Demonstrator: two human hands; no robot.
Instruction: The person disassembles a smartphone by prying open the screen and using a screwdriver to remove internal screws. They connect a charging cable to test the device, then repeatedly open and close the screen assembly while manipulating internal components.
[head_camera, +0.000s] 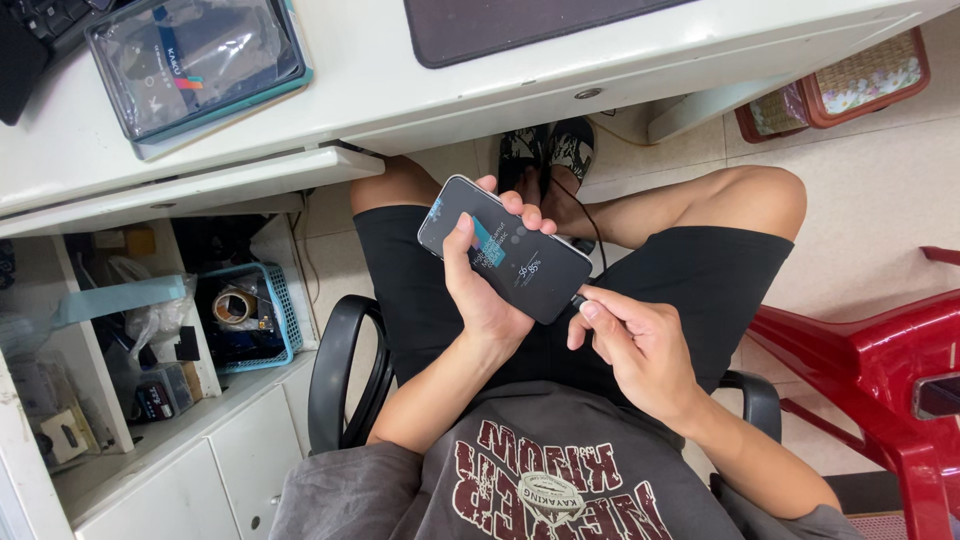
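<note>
left hand (483, 300): wrapped around a dark smartphone (503, 249), thumb on its lit screen
right hand (632, 345): pinching the black charging cable (590, 225) plug at the smartphone's corner

A single head-worn camera looks steeply down from close above the seated person's lap, facing forward towards the white laminate bench (400, 90) at the top edge, with the tiled beige floor (880, 190) at right.
</note>
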